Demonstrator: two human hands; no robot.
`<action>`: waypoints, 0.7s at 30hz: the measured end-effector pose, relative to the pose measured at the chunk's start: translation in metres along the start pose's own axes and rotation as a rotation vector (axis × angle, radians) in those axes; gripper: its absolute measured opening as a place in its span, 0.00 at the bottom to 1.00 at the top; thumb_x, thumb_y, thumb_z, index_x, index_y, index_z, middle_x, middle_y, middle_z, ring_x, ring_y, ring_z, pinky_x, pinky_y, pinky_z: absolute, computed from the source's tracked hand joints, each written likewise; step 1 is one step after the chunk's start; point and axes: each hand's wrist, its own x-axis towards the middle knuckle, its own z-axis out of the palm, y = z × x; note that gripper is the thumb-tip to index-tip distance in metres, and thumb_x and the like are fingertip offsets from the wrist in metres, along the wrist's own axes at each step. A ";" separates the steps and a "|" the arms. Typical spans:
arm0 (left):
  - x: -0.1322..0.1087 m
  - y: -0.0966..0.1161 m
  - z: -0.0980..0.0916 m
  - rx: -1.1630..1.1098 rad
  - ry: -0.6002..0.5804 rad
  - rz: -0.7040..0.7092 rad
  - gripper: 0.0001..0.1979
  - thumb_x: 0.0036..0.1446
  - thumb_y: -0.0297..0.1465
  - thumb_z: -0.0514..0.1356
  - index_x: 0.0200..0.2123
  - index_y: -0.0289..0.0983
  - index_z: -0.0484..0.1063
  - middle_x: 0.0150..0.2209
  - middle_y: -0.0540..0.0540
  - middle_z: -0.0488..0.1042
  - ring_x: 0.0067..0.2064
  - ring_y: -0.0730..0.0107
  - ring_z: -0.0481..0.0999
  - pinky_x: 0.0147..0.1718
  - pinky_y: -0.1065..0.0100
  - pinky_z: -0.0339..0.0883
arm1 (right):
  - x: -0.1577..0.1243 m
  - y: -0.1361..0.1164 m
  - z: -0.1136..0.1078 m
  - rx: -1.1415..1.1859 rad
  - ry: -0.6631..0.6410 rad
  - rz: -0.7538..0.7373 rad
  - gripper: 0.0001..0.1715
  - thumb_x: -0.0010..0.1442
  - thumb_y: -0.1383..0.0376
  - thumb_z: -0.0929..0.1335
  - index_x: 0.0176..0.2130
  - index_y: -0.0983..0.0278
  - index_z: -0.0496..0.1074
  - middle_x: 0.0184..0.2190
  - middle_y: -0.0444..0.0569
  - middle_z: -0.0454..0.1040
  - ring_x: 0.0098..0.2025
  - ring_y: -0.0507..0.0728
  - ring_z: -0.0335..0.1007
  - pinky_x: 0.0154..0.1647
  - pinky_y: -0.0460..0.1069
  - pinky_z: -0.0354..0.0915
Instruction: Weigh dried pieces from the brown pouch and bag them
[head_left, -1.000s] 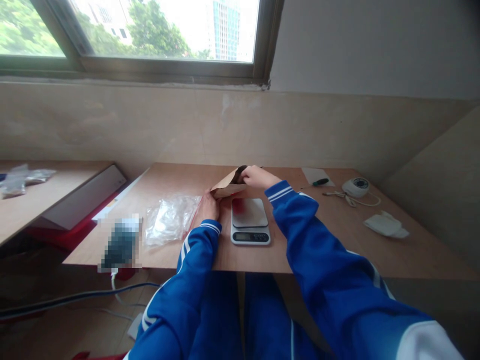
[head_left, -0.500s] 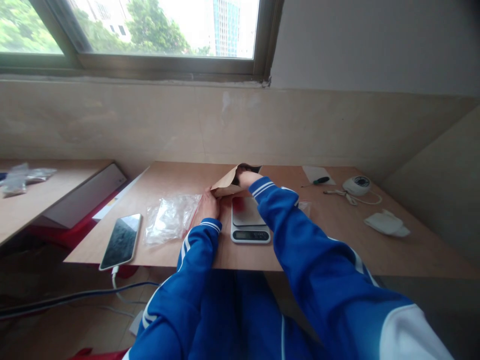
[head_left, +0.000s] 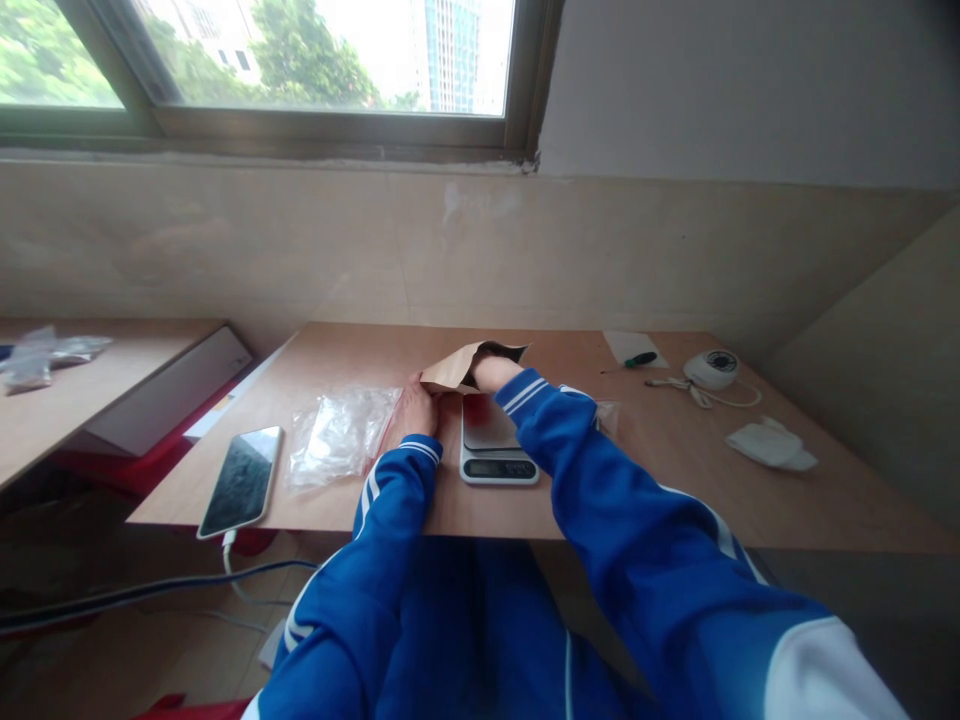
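Observation:
My left hand [head_left: 418,408] grips the near left corner of a brown paper bag [head_left: 454,368], its fingers closed on the paper. The bag lies tilted with its mouth toward the right. Into that mouth reaches my right hand [head_left: 495,372]; its fingers are hidden inside, so what they hold does not show. Just below the bag stands a white digital kitchen scale [head_left: 499,470], partly covered by my right forearm. A small red thing [head_left: 476,408] shows on the scale's plate, too blurred to name.
Clear plastic zip bags [head_left: 341,435] lie left of my left hand, with a charging phone [head_left: 241,480] beyond them. To the right are a screwdriver [head_left: 639,359] on white paper, a dome camera [head_left: 711,370] with its cable, and a crumpled white wrapper [head_left: 772,444].
My right hand has gone slightly lower and deeper into the paper bag, and the bag's mouth has sunk a little. My left hand stays at the bag's corner.

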 end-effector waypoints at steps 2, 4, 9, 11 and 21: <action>-0.001 0.003 -0.001 0.003 -0.003 -0.009 0.26 0.60 0.30 0.52 0.60 0.28 0.52 0.56 0.29 0.67 0.58 0.53 0.66 0.53 0.59 0.59 | -0.002 0.002 -0.001 -0.029 -0.083 0.017 0.17 0.55 0.77 0.67 0.43 0.68 0.78 0.45 0.60 0.77 0.48 0.64 0.74 0.50 0.55 0.69; -0.001 0.004 -0.001 0.004 -0.012 -0.030 0.24 0.61 0.28 0.49 0.60 0.29 0.52 0.56 0.29 0.67 0.58 0.53 0.67 0.53 0.58 0.60 | -0.006 -0.002 -0.007 -0.053 -0.147 0.021 0.16 0.56 0.77 0.66 0.42 0.69 0.78 0.46 0.61 0.77 0.48 0.65 0.74 0.51 0.56 0.68; -0.001 0.001 0.001 0.003 -0.009 -0.053 0.24 0.60 0.24 0.46 0.60 0.32 0.53 0.56 0.32 0.67 0.58 0.53 0.67 0.53 0.58 0.60 | -0.023 -0.019 -0.031 -0.076 -0.165 -0.021 0.19 0.60 0.78 0.61 0.47 0.71 0.75 0.49 0.64 0.74 0.51 0.64 0.72 0.53 0.55 0.66; -0.001 -0.001 0.002 -0.023 0.008 -0.044 0.23 0.61 0.27 0.47 0.59 0.34 0.54 0.55 0.34 0.69 0.57 0.54 0.68 0.52 0.58 0.62 | -0.030 -0.022 -0.040 -0.100 -0.147 -0.053 0.19 0.62 0.77 0.60 0.48 0.73 0.74 0.49 0.65 0.74 0.51 0.64 0.72 0.52 0.55 0.66; 0.001 0.004 -0.001 0.007 -0.035 -0.054 0.28 0.59 0.33 0.55 0.60 0.31 0.52 0.56 0.31 0.67 0.59 0.50 0.66 0.53 0.56 0.61 | -0.051 -0.006 -0.055 -0.266 -0.077 -0.188 0.14 0.65 0.71 0.61 0.45 0.68 0.73 0.44 0.59 0.76 0.46 0.64 0.74 0.42 0.53 0.66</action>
